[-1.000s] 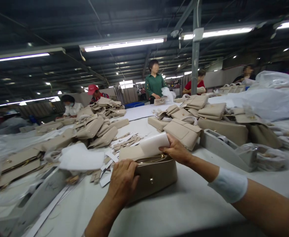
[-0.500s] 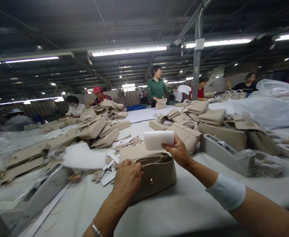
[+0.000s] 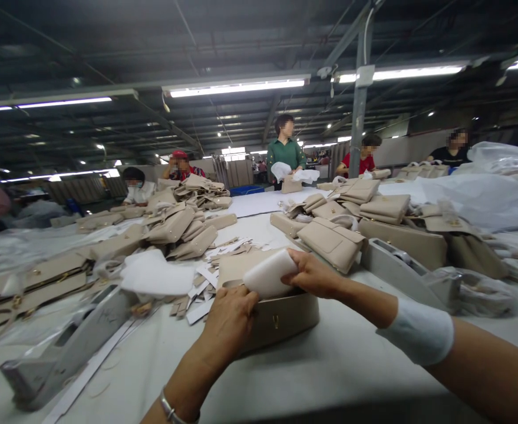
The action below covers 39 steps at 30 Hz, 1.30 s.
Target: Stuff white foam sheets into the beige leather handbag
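A beige handbag (image 3: 285,321) stands upright on the white table in front of me, its flap lifted back and its mouth open. My left hand (image 3: 232,315) grips the bag's rim at the left, fingers curled over the edge. In my right hand (image 3: 314,272) is a folded white foam sheet (image 3: 268,274), pinched at its right end. The sheet tilts down, with its lower edge at the bag's mouth. Whether part of it is inside the bag is hidden by the front wall and my left fingers.
Grey tape dispensers (image 3: 71,344) stand left and right, the right dispenser (image 3: 402,274) near beige bags (image 3: 329,241). White foam (image 3: 157,274) and cut strips (image 3: 203,294) lie beyond my left hand. A co-worker in green (image 3: 286,154) and several others work across the table.
My right hand has lowered the foam sheet from above the bag to its mouth, tilting it. My left hand stays on the rim. The co-worker in green has brought white sheeting over a bag.
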Each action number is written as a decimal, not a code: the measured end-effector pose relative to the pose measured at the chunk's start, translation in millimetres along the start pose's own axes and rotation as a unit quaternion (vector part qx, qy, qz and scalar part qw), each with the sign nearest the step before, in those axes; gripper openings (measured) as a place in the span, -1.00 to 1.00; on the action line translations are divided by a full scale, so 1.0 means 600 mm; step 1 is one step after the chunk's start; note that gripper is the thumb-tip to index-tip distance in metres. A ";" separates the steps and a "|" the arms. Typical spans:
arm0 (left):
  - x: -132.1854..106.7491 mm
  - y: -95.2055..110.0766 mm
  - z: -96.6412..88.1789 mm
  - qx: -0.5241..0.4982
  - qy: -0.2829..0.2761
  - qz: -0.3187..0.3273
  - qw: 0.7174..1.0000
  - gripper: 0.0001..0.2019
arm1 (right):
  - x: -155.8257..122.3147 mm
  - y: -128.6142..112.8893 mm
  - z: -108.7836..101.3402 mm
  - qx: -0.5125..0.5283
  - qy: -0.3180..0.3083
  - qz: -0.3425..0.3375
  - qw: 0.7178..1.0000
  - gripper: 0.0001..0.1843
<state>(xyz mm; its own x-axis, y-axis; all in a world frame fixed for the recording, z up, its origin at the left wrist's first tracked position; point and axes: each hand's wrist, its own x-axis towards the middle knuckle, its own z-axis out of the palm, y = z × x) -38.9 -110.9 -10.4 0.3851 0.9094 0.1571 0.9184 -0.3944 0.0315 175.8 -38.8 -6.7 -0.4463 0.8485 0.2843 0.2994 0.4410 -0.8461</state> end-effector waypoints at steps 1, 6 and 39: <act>-0.001 0.001 0.001 0.004 0.003 0.000 1.000 -0.87 | 0.006 -0.004 -0.005 -0.004 -0.022 0.006 1.000 -0.71; -0.013 0.001 0.013 0.007 0.025 0.000 1.000 -0.83 | 0.038 -0.027 -0.037 0.070 -0.199 0.075 0.975 -0.75; 0.094 -0.042 -0.013 -0.037 -0.055 -0.064 0.996 -0.86 | -0.056 -0.009 -0.028 -0.088 -0.058 -0.040 0.994 -0.75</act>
<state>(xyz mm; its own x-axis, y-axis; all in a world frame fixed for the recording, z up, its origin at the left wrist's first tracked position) -41.2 -50.7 5.1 0.2767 0.9601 0.0392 0.9529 -0.2794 0.1177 203.3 -64.8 -4.2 -0.5660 0.7740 0.2840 0.3983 0.5583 -0.7277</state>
